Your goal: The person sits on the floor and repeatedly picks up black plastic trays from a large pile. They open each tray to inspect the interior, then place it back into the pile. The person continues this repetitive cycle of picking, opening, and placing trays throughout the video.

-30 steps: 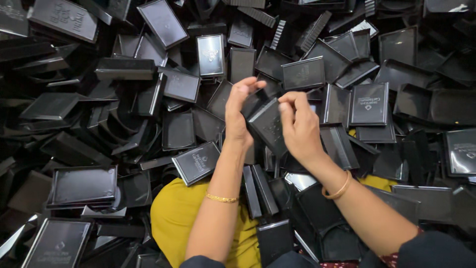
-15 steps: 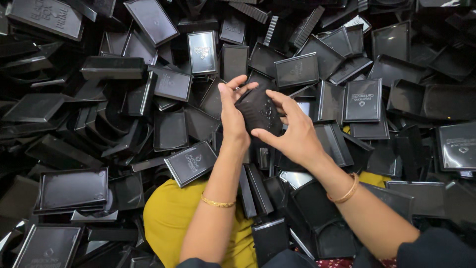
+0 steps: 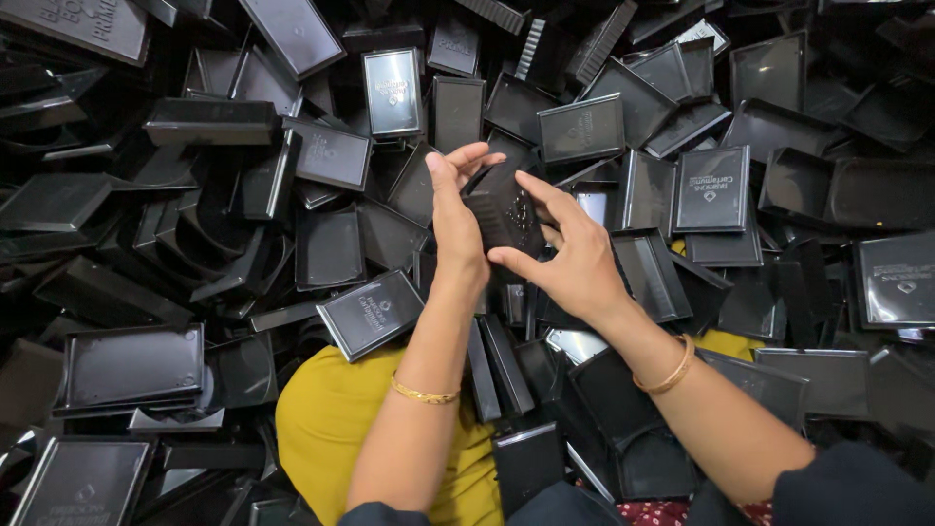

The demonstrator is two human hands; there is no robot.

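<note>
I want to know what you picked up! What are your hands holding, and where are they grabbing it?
Both hands hold one black plastic box piece: left hand on its left edge, right hand fingers on its right side and bottom.

Single head view, no second camera, so no shared overlap. Camera sits above person's forearms, looks steeply down and forward toward 12 o'clock. Close range: left hand [image 3: 456,219] and right hand [image 3: 575,263] near frame centre. Forearms enter from 6 o'clock edge. Heap of black plastic trays [image 3: 146,365] fills frame edge to edge. Yellow cloth [image 3: 331,419] low at 7 o'clock.
</note>
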